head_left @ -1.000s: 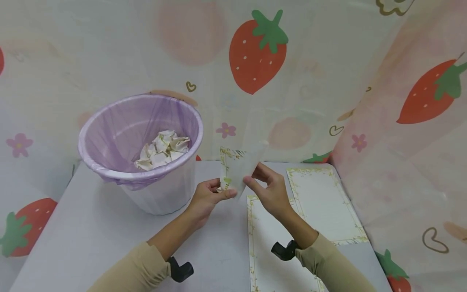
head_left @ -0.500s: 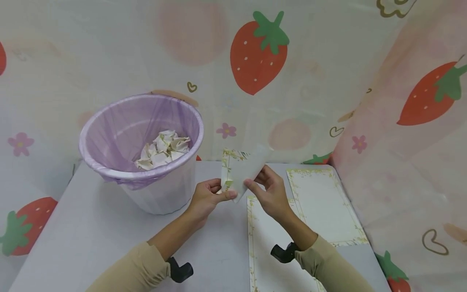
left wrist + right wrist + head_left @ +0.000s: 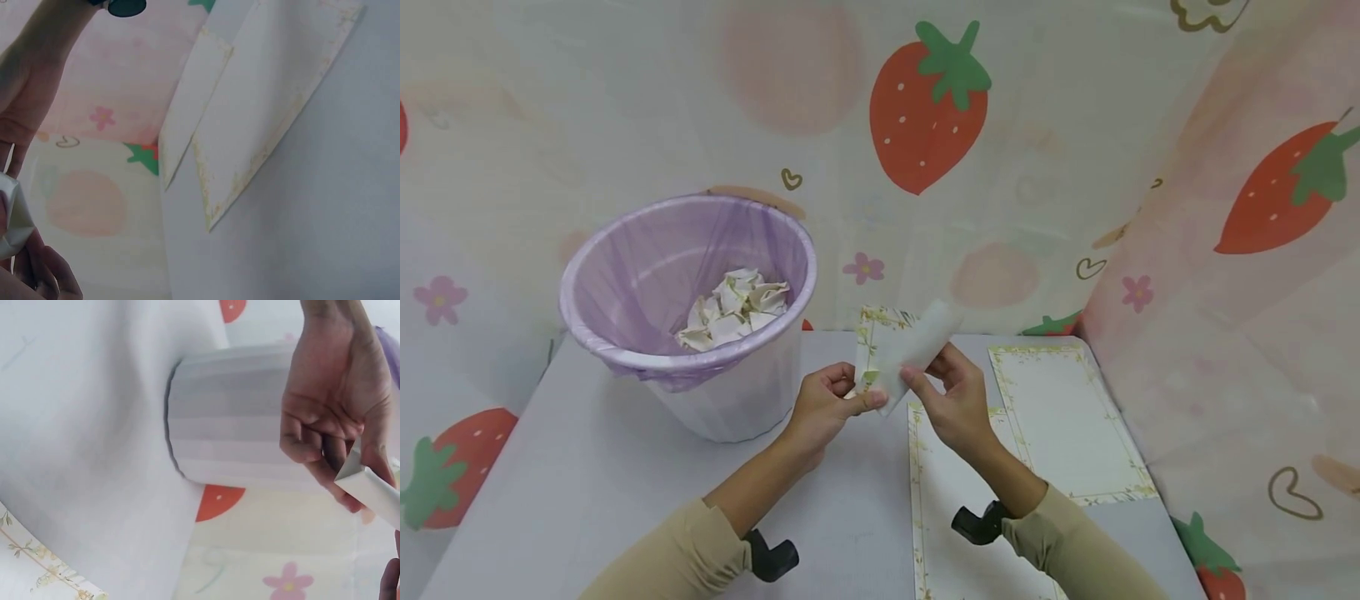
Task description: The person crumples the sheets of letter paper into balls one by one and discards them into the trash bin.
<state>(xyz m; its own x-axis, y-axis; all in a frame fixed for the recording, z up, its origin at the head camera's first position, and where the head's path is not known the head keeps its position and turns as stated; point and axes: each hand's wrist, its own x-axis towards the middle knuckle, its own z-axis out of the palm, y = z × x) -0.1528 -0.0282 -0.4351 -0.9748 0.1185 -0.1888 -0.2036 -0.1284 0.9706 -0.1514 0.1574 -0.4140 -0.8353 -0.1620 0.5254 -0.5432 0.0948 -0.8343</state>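
In the head view, a folded sheet of paper [image 3: 876, 342] with a floral border stands raised between both hands, beyond the two flat sheets. Its right part is rolled over into a slanted white flap. My left hand [image 3: 822, 415] pinches the lower left corner, thumb in front. My right hand [image 3: 957, 402] holds the flap's right side between thumb and fingers. The right wrist view shows the paper's folded edge [image 3: 372, 490] under the left thumb. Only part of the folded paper [image 3: 15, 225] appears at the left wrist view's edge.
A white bin [image 3: 737, 408] with a purple liner [image 3: 632, 283] stands left of the hands. Crumpled papers [image 3: 733, 308] lie inside it. Two flat floral-bordered sheets [image 3: 958, 508] [image 3: 1067, 417] lie on the white table [image 3: 842, 517] at right. A strawberry-print backdrop [image 3: 700, 100] encloses the table.
The right part of the paper has curled over further, becoming a thicker slanted flap. My right hand has shifted slightly downward, while the left hand keeps its pinch nearly in place.
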